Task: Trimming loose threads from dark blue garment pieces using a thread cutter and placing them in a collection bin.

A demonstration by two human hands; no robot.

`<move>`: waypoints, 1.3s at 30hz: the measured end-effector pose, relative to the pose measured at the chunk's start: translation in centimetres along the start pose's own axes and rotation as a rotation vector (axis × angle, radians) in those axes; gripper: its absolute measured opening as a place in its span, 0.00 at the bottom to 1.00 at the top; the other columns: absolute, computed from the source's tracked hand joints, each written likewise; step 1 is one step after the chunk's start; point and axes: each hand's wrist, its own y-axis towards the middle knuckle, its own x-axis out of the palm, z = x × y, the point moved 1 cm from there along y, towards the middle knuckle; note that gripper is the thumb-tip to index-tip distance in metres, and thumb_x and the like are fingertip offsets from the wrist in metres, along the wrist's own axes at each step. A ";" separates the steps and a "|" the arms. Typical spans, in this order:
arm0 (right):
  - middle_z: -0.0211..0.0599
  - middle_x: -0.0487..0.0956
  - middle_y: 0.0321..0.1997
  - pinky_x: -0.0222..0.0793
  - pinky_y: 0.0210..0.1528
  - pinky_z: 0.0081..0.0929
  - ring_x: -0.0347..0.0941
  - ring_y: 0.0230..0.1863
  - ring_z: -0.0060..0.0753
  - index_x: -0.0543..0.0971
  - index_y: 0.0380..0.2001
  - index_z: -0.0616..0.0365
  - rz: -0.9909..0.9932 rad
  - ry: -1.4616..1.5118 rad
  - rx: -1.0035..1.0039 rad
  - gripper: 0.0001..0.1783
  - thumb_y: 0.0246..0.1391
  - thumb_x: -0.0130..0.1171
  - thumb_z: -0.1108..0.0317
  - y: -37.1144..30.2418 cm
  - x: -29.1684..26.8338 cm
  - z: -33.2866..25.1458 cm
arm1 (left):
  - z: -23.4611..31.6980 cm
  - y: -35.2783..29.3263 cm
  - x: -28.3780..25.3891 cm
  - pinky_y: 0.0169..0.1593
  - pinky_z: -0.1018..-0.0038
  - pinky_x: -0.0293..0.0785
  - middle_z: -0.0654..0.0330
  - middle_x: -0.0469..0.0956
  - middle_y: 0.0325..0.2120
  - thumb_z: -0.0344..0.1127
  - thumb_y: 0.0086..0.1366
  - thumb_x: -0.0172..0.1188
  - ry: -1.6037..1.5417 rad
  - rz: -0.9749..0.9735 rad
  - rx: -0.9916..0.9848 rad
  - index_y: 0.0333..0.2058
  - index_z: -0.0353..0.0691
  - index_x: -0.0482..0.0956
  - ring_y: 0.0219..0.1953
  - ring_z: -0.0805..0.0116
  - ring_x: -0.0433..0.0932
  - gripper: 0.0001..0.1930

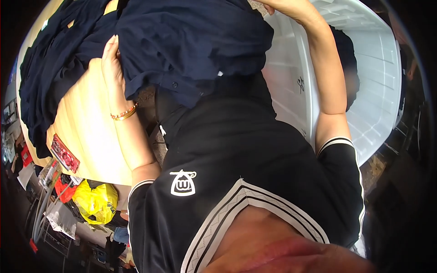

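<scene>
A dark navy garment (191, 41) with small buttons lies bunched over my lap and against the table. My left hand (112, 63) is at its left edge, with beaded and gold-coloured bracelets on the wrist. Its fingers are pressed together against the cloth, and the folds partly hide them. My right arm reaches up past the white plastic tub. Only a little of my right hand (269, 7) shows at the top edge, beyond the garment; its fingers are mostly cut off.
More navy cloth (59, 68) is heaped on the pale wooden table (98, 150) at left. A flat red patterned item (65, 153) lies by the table's edge. Below are a yellow plastic bag (94, 202) and other clutter. The large white tub (378, 82) at right holds dark cloth (346, 63).
</scene>
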 end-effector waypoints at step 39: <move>0.35 0.83 0.36 0.65 0.21 0.17 0.71 0.18 0.19 0.81 0.49 0.67 -0.367 0.473 -0.076 0.25 0.55 0.75 0.59 -2.1 2.6 -7.4 | 11.0 -10.2 20.1 0.38 0.78 0.72 0.61 0.78 0.27 0.19 0.66 0.60 0.788 -0.456 0.969 0.35 0.28 0.80 0.30 0.74 0.74 0.02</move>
